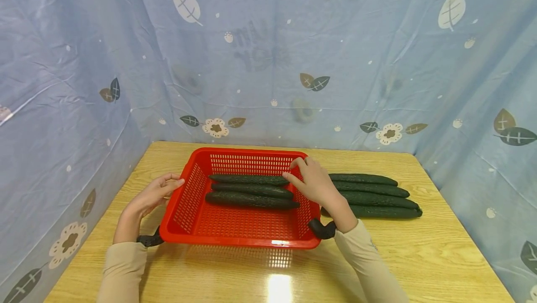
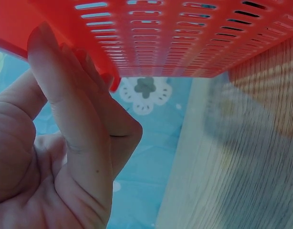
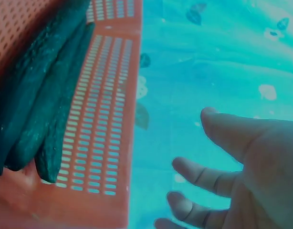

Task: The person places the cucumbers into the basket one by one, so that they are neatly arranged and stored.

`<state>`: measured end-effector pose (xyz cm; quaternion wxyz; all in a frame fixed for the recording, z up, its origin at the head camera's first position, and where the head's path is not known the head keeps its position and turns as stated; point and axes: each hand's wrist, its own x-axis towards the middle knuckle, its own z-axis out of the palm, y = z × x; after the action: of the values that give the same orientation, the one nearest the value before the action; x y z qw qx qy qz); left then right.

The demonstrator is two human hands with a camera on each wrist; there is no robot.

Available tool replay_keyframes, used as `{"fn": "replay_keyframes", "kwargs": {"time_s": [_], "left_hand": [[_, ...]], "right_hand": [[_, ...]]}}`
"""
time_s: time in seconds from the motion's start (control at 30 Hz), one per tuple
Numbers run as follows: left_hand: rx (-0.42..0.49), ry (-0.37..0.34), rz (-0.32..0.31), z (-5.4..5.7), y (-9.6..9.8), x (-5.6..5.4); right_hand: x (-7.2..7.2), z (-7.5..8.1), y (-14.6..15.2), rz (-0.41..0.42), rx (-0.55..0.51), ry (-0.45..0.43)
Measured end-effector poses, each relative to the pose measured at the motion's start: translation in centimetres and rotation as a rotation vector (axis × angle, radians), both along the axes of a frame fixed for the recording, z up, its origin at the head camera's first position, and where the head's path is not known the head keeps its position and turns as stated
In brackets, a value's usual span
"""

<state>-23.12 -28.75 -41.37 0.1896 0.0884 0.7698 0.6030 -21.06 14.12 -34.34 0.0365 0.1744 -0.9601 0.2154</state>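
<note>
Three long dark green cucumbers [image 1: 251, 199] lie side by side in a red plastic basket [image 1: 235, 241] with slotted walls. My left hand [image 1: 154, 194] is at the basket's left side. In the left wrist view, its fingers [image 2: 72, 109] stretch up to the red rim, with no cucumber in them. Over the basket's right end hovers my right hand [image 1: 314, 182], thumb and fingers spread apart and holding nothing. In the right wrist view that hand [image 3: 251, 167] appears beside the basket wall, apart from the cucumbers [image 3: 36, 100].
Several more cucumbers [image 1: 377, 196] lie in a row on the wooden table [image 1: 436, 247], right of the basket and near my right forearm. A blue patterned curtain [image 1: 268, 60] encloses the table at the back and sides. Black wrist straps [image 1: 322, 229] sit close to the basket.
</note>
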Motion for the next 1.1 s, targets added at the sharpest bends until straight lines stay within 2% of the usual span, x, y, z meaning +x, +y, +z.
{"fn": "replay_keyframes", "kwargs": {"time_s": [0.4,0.7,1.1], "left_hand": [[0.000,0.001,0.010,0.0,-0.3,0.1],[0.007,-0.006,0.016,0.1,0.1,0.1],[0.010,-0.004,0.019,0.1,0.2,0.2]], "right_hand": [[1.0,-0.5,3.4,0.000,-0.081,0.055],[1.8,-2.8,7.1,-0.023,-0.092,0.055],[3.1,-5.6,11.1,-0.100,-0.091,0.092]]}}
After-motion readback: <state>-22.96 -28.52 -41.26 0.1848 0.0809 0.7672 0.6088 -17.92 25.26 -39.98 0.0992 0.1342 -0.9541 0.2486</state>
